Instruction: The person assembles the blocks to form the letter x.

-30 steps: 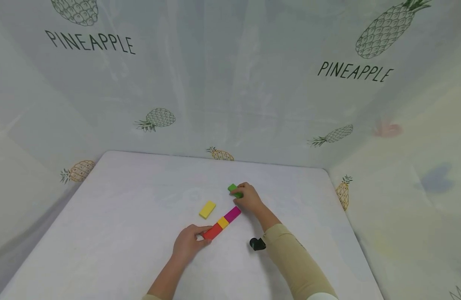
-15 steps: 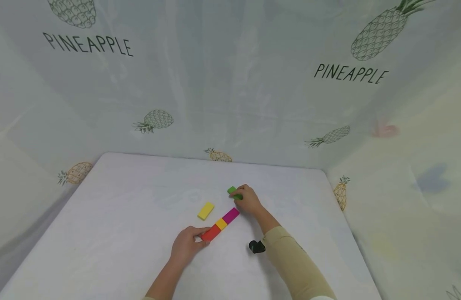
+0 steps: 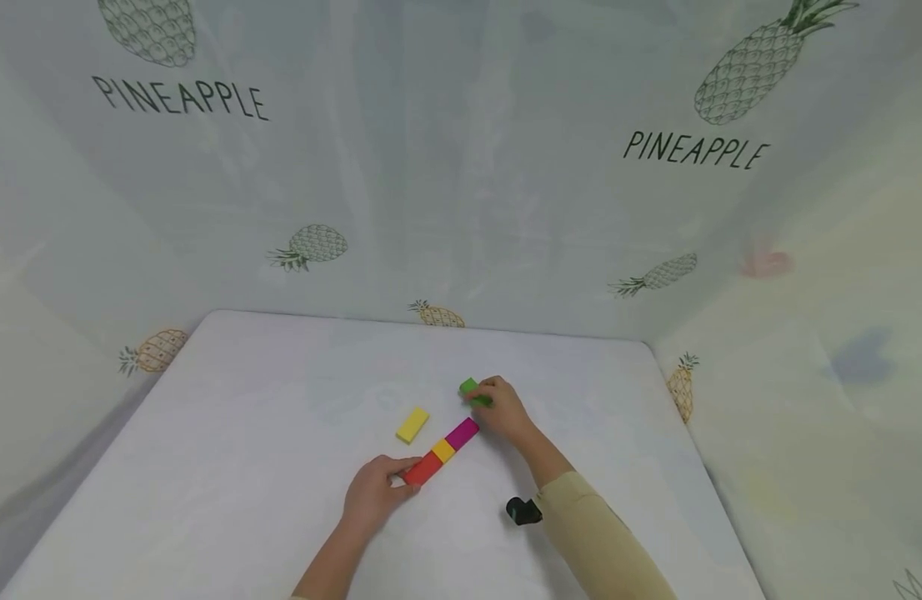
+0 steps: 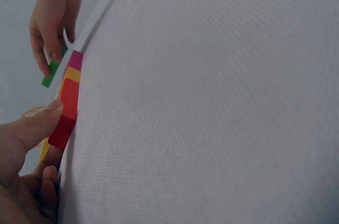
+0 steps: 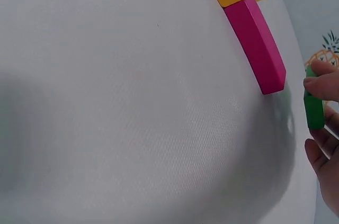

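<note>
My left hand [image 3: 374, 490] pinches the near end of a red block [image 3: 424, 468] between thumb and fingers. That block forms a straight diagonal row with a short orange-yellow block [image 3: 443, 451] and a magenta block [image 3: 463, 433]. Past the row's far end, my right hand [image 3: 504, 408] holds a green block [image 5: 314, 105] in its fingertips. In the right wrist view a gap separates the green block from the magenta block's end [image 5: 273, 83]. A loose yellow block [image 3: 413, 425] lies beside the row on its far left side.
The blocks are on a white-covered table [image 3: 281, 400]. Behind it hangs a pale curtain [image 3: 461, 183] printed with pineapples. A small black object [image 3: 523, 511] shows beside the right sleeve [image 3: 599, 537].
My right hand has shifted slightly to the right with the green block, and its sleeve has moved right too. My left hand stays on the red block; the row keeps its shape.
</note>
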A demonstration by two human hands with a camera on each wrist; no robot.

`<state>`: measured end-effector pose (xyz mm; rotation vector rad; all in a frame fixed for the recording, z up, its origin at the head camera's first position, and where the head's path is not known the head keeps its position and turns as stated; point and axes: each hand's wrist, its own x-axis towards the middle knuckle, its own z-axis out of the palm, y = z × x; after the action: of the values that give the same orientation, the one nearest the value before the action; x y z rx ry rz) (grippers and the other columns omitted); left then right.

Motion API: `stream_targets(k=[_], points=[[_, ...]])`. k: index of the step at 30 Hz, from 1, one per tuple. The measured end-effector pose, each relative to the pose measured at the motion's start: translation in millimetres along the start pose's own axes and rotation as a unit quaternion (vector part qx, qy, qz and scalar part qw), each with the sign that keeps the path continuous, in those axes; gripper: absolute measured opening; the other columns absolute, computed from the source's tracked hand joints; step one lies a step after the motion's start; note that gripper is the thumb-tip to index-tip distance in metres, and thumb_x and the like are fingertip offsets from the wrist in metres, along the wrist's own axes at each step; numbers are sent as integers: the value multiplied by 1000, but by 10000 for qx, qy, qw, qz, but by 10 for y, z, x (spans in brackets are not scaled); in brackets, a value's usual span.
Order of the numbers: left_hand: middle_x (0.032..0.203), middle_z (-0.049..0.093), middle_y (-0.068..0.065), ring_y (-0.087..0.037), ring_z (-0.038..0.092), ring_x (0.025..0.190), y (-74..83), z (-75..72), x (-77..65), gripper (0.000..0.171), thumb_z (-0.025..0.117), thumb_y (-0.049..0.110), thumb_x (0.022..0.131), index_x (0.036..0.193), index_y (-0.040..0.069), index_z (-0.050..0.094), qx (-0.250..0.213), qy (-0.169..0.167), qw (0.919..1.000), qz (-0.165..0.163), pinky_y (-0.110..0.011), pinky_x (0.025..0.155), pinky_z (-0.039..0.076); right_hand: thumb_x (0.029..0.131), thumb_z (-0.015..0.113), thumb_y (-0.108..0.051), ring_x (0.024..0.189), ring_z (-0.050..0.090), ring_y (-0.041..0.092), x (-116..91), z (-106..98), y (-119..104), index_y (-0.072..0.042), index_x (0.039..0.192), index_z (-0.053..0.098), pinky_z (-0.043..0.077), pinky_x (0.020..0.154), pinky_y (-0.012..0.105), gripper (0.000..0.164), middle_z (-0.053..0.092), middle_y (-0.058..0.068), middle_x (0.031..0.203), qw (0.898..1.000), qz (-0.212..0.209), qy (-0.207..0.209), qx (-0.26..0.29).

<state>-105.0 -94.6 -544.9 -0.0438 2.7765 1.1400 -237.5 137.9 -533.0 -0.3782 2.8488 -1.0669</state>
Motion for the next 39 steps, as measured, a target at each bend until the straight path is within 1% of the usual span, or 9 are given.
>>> stream_targets(k=[6, 10, 18, 24, 28, 34, 39], points=[[87, 56, 7, -15, 47, 79, -5, 6, 17, 44, 83, 23, 77, 119, 28, 72, -15, -4, 10000, -49, -30, 65, 42, 87, 71, -3, 116, 48, 31, -108, -56, -38, -12, 104, 75, 41, 99, 47, 19, 52, 11, 122, 9997, -101, 72, 215], [87, 56, 7, -15, 48, 80, -7, 18, 23, 44, 83, 24, 77, 120, 29, 71, 19, -25, 9999, -109, -30, 66, 43, 88, 70, -3, 116, 49, 31, -188, -80, -84, -10, 104, 75, 43, 97, 46, 18, 53, 11, 122, 9994, -139, 144, 294], [88, 57, 7, -15, 48, 80, -17, 4, 26, 44, 83, 22, 78, 120, 27, 71, -5, -14, 10000, -11, -31, 65, 43, 89, 69, -5, 114, 49, 28, -325, -81, -141, -13, 104, 76, 45, 92, 44, 18, 54, 9, 121, 9990, -260, 198, 301], [88, 56, 7, -15, 48, 80, -25, 22, 29, 44, 83, 21, 78, 120, 27, 71, -36, -18, 10000, -19, -30, 64, 43, 88, 71, -4, 111, 50, 27, -471, -56, -151, -14, 103, 76, 46, 85, 41, 19, 55, 8, 119, 9980, -497, 251, 283], [88, 56, 7, -16, 48, 80, -41, 36, 42, 44, 83, 22, 78, 120, 28, 71, -14, -15, 10000, -31, -30, 65, 43, 86, 72, -2, 110, 51, 29, -553, -21, -151, -14, 101, 77, 46, 83, 41, 20, 55, 9, 118, 9969, -677, 317, 249], [90, 57, 5, -16, 48, 81, -63, 38, 51, 43, 82, 22, 78, 120, 27, 71, -70, -28, 10000, 19, -30, 64, 43, 86, 71, -1, 111, 51, 30, -650, 65, -128, -14, 101, 77, 46, 87, 44, 21, 55, 10, 118, 9970, -604, 362, 312], [89, 57, 6, -16, 47, 79, -74, 46, 51, 42, 82, 20, 79, 119, 26, 72, -56, 40, 9999, 134, -30, 64, 42, 86, 70, 0, 110, 51, 28, -739, 126, -142, -15, 99, 77, 46, 85, 42, 21, 56, 9, 117, 9969, -531, 444, 379]])
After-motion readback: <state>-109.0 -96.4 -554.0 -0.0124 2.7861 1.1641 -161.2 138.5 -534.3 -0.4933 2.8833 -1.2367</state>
